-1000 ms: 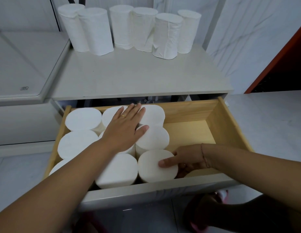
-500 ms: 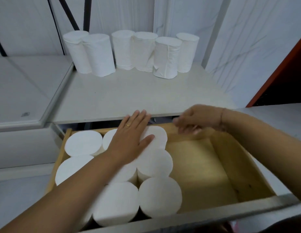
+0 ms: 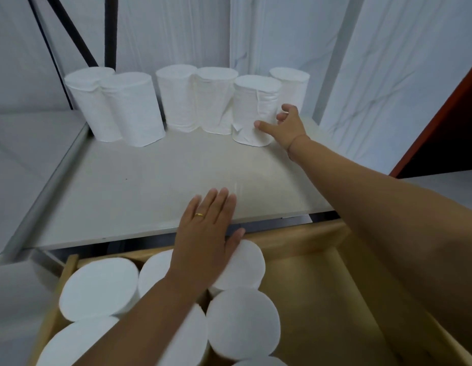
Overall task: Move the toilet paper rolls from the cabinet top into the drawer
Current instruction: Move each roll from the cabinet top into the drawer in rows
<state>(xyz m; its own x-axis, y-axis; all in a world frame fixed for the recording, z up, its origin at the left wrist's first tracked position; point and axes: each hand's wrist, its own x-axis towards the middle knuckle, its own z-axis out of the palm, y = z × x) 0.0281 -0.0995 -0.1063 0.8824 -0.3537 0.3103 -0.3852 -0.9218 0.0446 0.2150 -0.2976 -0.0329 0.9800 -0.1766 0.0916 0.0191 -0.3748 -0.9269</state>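
Several white toilet paper rolls (image 3: 182, 101) stand upright in a row at the back of the cabinet top (image 3: 150, 180). My right hand (image 3: 289, 126) reaches around the front right roll (image 3: 252, 112), thumb on its front, fingers spread behind its right side, not closed. My left hand (image 3: 207, 231) lies flat, fingers together, over the cabinet's front edge and the rolls packed upright in the wooden drawer (image 3: 290, 240). Several rolls (image 3: 241, 320) fill the drawer's left half.
The drawer's right half shows bare wood floor (image 3: 322, 299). White wall panels stand behind the cabinet, with black bars (image 3: 71, 30) at the back left. A lower white surface (image 3: 26, 143) adjoins on the left. A red-brown edge (image 3: 440, 122) is at the right.
My right hand left the drawer, rose past the cabinet's front edge and reached the front right roll on top. My left hand slid forward from the drawer rolls toward the cabinet edge. The view tilted up.
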